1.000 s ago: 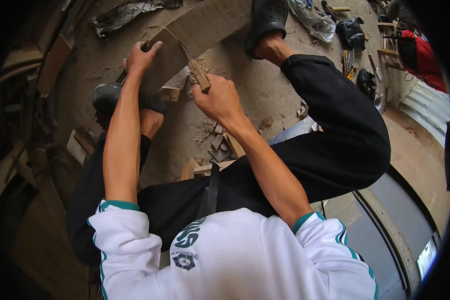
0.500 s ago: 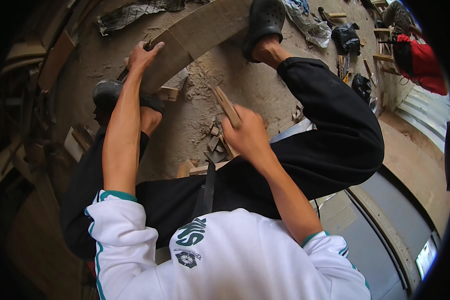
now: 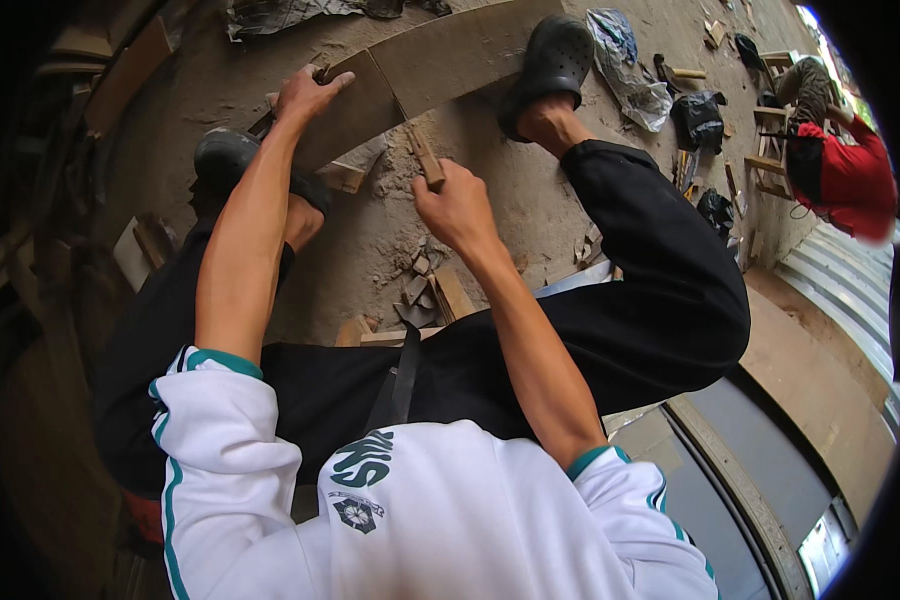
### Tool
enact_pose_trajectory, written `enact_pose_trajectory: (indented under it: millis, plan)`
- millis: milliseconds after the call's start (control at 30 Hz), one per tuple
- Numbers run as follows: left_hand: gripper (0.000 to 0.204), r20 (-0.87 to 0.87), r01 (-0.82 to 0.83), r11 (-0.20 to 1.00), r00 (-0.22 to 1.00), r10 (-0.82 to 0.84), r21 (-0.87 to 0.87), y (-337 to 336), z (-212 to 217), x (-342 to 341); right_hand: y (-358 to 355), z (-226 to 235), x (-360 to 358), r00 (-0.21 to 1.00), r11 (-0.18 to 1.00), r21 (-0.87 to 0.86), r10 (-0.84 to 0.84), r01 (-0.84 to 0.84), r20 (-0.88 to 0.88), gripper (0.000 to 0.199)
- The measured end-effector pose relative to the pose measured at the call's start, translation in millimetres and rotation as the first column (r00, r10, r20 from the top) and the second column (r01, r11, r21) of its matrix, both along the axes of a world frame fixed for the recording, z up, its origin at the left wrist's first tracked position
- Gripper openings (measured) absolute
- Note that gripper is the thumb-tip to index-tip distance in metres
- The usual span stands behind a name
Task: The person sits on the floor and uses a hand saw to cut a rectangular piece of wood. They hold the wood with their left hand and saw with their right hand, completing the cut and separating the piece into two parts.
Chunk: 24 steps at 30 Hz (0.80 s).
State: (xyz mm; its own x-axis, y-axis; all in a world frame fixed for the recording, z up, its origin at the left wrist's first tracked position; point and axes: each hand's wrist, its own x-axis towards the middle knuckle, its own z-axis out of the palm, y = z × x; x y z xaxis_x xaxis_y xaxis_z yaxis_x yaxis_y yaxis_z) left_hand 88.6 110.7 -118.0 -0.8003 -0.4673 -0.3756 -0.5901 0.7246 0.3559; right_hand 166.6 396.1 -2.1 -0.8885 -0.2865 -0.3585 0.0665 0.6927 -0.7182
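Note:
A long wooden board (image 3: 460,58) with a dark line across it stretches between my two feet. My left hand (image 3: 308,97) is closed at the board's left part, thumb stretched out over it; a small dark thing shows beside the fingers, too hidden to name. Below the board's middle, my right hand (image 3: 455,208) is closed round a narrow wooden stick (image 3: 426,158). The stick's far end points up toward the board's near edge; I cannot tell whether it touches. My right shoe (image 3: 555,68) rests against the board's right end, and my left shoe (image 3: 225,158) is near its left end.
Wood offcuts (image 3: 420,290) lie between my legs. A crumpled silver sheet (image 3: 638,95), a black plastic bag (image 3: 698,120) and tools lie at the right. Another person in red (image 3: 850,180) is at the far right. Stacked boards (image 3: 130,75) stand at the left.
My right hand has moved up and slightly left with the wooden stick, closer to the board. My left hand keeps its place on the board as the view shifts a little.

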Motion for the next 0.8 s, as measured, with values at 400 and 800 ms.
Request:
enact_pose_trajectory:
  millis: [400, 800]
  plan:
    - [0.087, -0.076, 0.005, 0.999, 0.997, -0.009, -0.044, 5, -14, 5, 9, -12, -16, 0.996, 0.994, -0.079, -0.076, 0.079, 0.037, 0.029]
    - [0.092, -0.044, 0.010, 0.999, 0.999, -0.011, -0.035, 0, -10, 3, 2, -20, -11, 0.997, 0.995, -0.100, -0.025, 0.017, -0.079, 0.035]
